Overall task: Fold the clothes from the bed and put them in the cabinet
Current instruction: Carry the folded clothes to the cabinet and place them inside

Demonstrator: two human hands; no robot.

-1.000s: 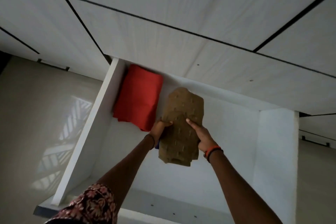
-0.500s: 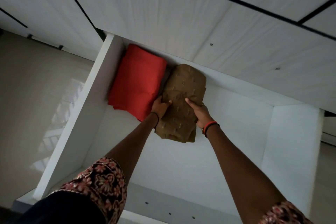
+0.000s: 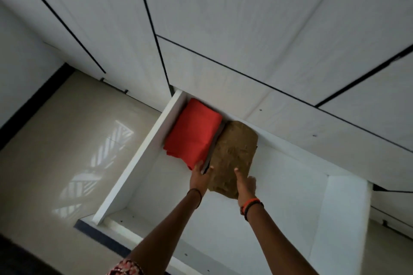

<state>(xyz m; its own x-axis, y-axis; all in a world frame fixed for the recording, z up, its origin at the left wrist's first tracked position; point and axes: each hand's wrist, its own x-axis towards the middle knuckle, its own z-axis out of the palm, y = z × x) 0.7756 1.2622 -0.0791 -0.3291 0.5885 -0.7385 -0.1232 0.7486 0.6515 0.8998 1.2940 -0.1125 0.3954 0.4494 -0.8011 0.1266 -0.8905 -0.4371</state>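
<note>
1. Already stored, by the look of it: a red folded garment, at the rear of the open white drawer, close against its left wall.
2. In hand now: a brown folded garment, down inside the same drawer, also at the rear, just beside the red one on its right. Between the two, only a narrow dark strip; shadow or more cloth, impossible to tell.
3. At the near left corner of the brown piece: the left hand, touching the cloth, fingertips reaching toward the gap next to the red one. Gripping or only steadying, cannot tell.
4. At the near right edge of the brown piece: the right hand, one digit laid straight on top, the rest going down over the edge, so apparently pinching the cloth.
5. Folding of these two pieces: finished, judging from their flat, compact shapes.
6. Placing of the brown piece: nearly finished, it seems. Left here: release of the cloth and withdrawal of both hands.
7. After that: unknown. No bed and no other clothes in view, so no way to count the remainder. Probably also left at the end: closing of the drawer.
</note>
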